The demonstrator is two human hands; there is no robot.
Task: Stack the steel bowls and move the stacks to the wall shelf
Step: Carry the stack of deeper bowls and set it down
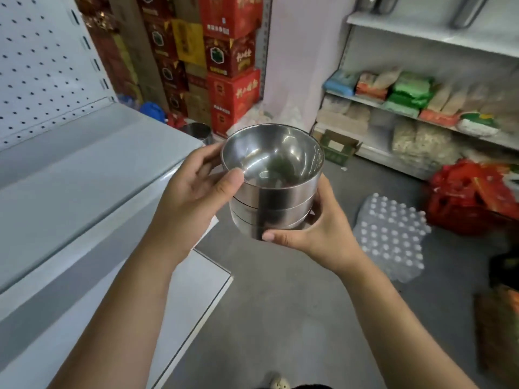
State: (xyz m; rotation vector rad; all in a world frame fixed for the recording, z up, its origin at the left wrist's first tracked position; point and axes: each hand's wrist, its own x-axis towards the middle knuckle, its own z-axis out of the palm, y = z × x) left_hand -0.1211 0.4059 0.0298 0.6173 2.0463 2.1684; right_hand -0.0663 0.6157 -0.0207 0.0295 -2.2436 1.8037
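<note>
**Steel bowls carried in both hands**

A person is holding a stack of bowls (273,183) above the floor (280,290), between the white counter (70,178) on the left and the far wall shelf (421,32). The left hand (193,189) is gripping the top rim; the right hand (317,231) is cupping the base.

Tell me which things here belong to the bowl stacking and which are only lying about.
Job: stack of shiny steel bowls, gripped by left hand and right hand; lone round steel bowl; white metal wall shelf.
Lying about: red cardboard cartons; wrapped pack of water bottles; green food packets.
</note>
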